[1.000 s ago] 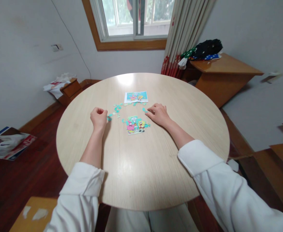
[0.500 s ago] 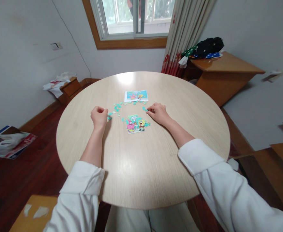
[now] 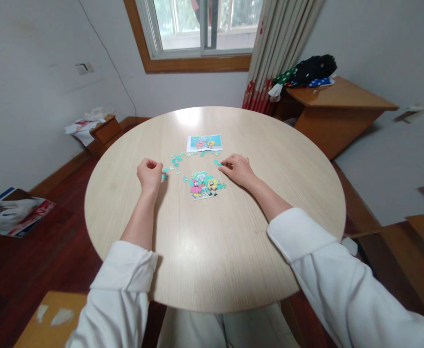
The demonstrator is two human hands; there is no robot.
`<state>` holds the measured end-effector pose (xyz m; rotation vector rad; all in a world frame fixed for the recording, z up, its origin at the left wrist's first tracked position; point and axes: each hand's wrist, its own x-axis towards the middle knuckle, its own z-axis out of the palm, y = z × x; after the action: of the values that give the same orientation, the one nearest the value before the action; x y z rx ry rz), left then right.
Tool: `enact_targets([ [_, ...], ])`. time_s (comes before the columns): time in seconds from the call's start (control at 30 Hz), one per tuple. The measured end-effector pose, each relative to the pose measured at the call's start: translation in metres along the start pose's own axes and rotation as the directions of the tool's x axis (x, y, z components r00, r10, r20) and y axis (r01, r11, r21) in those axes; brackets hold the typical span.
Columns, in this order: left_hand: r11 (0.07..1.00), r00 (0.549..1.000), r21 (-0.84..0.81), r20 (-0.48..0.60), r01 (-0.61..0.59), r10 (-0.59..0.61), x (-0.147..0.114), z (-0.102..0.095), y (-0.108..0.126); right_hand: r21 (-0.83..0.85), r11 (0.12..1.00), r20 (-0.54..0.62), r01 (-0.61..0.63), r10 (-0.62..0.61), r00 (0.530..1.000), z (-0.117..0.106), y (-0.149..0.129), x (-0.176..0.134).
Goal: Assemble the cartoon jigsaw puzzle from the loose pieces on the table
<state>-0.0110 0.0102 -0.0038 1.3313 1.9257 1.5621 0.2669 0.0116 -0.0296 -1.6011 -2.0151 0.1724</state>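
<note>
A partly joined jigsaw puzzle [image 3: 203,186] with pink and yellow cartoon figures lies on the table between my hands. Loose teal puzzle pieces [image 3: 176,160] form an arc beyond it. My left hand [image 3: 150,175] is closed with curled fingers, left of the arc and beside a few pieces [image 3: 164,175]; whatever it may hold is hidden. My right hand [image 3: 237,167] has its thumb and fingertips together at a teal puzzle piece [image 3: 217,163] at the arc's right end. Behind the arc lies a printed picture [image 3: 205,142] of the same figures.
The round wooden table [image 3: 212,251] fills the middle. A wooden desk [image 3: 342,94] with dark cloth stands at the back right, near a curtain [image 3: 280,43]. On the left are a small cabinet [image 3: 106,129] with papers and a plastic bag [image 3: 10,212] on the floor.
Both hands keep nearly the same place and pose. The whole view has shifted very slightly; the puzzle and loose pieces look unmoved.
</note>
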Motion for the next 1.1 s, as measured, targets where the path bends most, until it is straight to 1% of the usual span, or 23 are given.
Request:
enact_targets([
  [0.13, 1.000, 1.000, 0.000, 0.003, -0.004, 0.004, 0.000, 0.000, -0.001, 0.031, 0.999, 0.005, -0.013, 0.012, 1.000, -0.001, -0.001, 0.001],
  [0.27, 1.000, 1.000, -0.005, 0.005, -0.006, 0.006, -0.001, 0.001, -0.002, 0.045, 0.999, 0.003, 0.008, -0.008, 1.000, -0.001, 0.001, 0.002],
  [0.43, 1.000, 1.000, 0.019, -0.005, 0.016, -0.016, 0.001, 0.000, -0.004, 0.057, 0.998, -0.021, 0.036, -0.035, 0.999, 0.003, 0.006, 0.002],
  [0.57, 0.999, 0.999, 0.019, -0.028, 0.040, -0.039, 0.007, 0.002, -0.011, 0.078, 0.996, -0.029, 0.052, -0.050, 0.998, 0.005, 0.008, 0.002],
  [0.7, 0.997, 0.996, -0.021, -0.049, 0.068, -0.069, 0.010, 0.003, -0.016, 0.113, 0.992, -0.042, 0.048, -0.044, 0.998, 0.004, 0.006, 0.002],
  [0.8, 0.995, 0.995, -0.043, -0.053, 0.088, -0.090, 0.009, 0.003, -0.014, 0.135, 0.989, -0.042, 0.053, -0.048, 0.998, 0.004, 0.005, 0.002],
  [0.9, 0.995, 0.993, -0.011, -0.051, 0.101, -0.102, 0.008, 0.001, -0.009, 0.141, 0.989, -0.035, 0.052, -0.048, 0.998, 0.003, 0.005, 0.002],
  [1.0, 0.996, 0.994, 0.014, -0.054, 0.093, -0.092, 0.006, 0.000, -0.006, 0.128, 0.991, -0.031, 0.048, -0.045, 0.999, 0.002, 0.005, 0.001],
  [1.1, 0.997, 0.996, 0.004, -0.049, 0.078, -0.078, 0.006, -0.002, -0.006, 0.116, 0.992, -0.035, 0.051, -0.047, 0.998, 0.002, 0.005, 0.001],
])
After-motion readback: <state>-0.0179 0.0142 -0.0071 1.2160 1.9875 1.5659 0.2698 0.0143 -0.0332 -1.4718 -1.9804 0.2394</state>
